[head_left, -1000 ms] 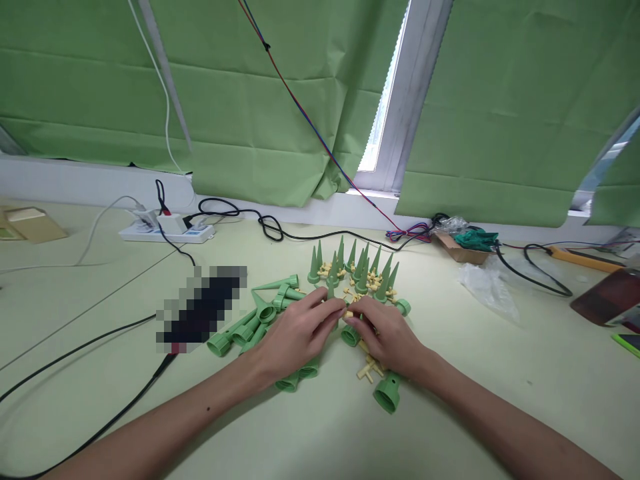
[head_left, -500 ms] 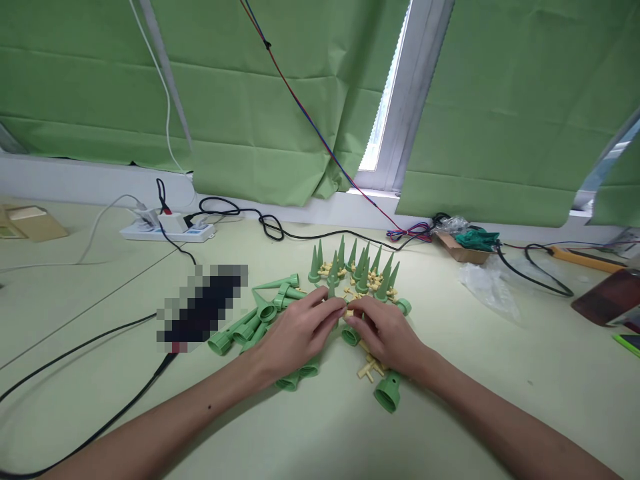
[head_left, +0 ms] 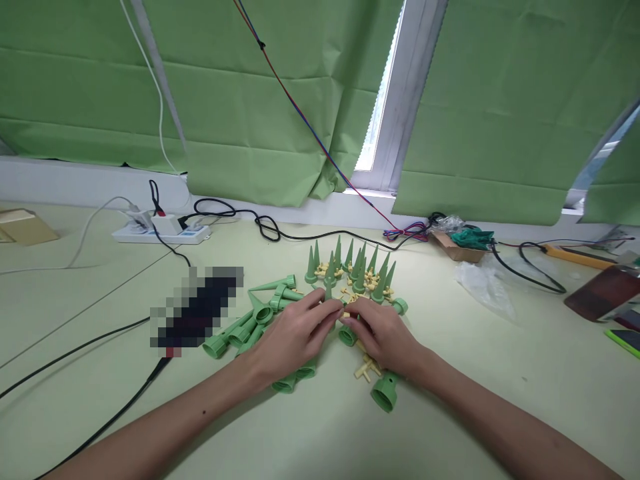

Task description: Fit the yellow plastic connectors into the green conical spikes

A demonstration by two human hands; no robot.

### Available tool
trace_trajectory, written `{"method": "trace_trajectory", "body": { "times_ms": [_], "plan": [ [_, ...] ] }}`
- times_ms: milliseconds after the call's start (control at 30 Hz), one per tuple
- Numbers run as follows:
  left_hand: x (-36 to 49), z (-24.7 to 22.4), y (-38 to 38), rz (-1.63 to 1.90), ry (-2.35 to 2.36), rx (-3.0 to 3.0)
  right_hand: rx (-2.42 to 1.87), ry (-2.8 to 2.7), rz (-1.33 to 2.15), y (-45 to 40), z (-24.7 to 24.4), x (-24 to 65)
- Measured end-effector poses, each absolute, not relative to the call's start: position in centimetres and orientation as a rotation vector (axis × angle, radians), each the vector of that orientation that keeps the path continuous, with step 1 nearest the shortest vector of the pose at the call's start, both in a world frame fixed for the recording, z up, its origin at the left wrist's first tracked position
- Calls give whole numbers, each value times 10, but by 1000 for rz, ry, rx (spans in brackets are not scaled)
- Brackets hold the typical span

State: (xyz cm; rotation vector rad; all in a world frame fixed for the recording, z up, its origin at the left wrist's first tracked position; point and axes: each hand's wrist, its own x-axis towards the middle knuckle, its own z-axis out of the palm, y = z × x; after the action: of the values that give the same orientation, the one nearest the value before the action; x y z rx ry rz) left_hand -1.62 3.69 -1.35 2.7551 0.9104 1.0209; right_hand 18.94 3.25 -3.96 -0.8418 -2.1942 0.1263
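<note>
My left hand [head_left: 299, 331] is closed around a green spike [head_left: 329, 289], whose pointed tip rises above the fingers. Its fingertips meet those of my right hand [head_left: 383, 329], which pinches a small yellow piece [head_left: 345, 314], partly hidden. Behind the hands, several green spikes [head_left: 359, 280] stand upright with small yellow fittings among them. Loose green cones [head_left: 243, 331] lie in a pile left of my left hand. Yellow fittings [head_left: 367, 368] and a green cap [head_left: 385, 392] lie below my right hand.
A power strip [head_left: 165, 233] with plugs and cables sits at the back left. A dark blurred object [head_left: 200, 310] lies left of the pile. At the right are a small cardboard box [head_left: 457, 248], clear plastic [head_left: 484, 287], a dark red container [head_left: 600, 293] and a phone [head_left: 625, 340].
The whole view has shifted slightly, so things appear a little farther left. Both hands keep nearly the same pose, fingertips together.
</note>
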Motion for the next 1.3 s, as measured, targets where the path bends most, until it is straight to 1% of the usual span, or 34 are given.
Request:
{"method": "trace_trajectory", "body": {
  "times_ms": [367,633,1033,1300],
  "plan": [
    [-17,-14,38,985,896,2756,-875,-2199,111,34,-39,188],
    [-17,-12,38,1032,911,2735,-901,-2174,216,30,-37,190],
    [-16,-14,40,990,912,2780,-806,-2210,133,35,-40,191],
    [-17,-15,39,963,911,2787,-831,-2242,126,35,-41,192]
  ]
}}
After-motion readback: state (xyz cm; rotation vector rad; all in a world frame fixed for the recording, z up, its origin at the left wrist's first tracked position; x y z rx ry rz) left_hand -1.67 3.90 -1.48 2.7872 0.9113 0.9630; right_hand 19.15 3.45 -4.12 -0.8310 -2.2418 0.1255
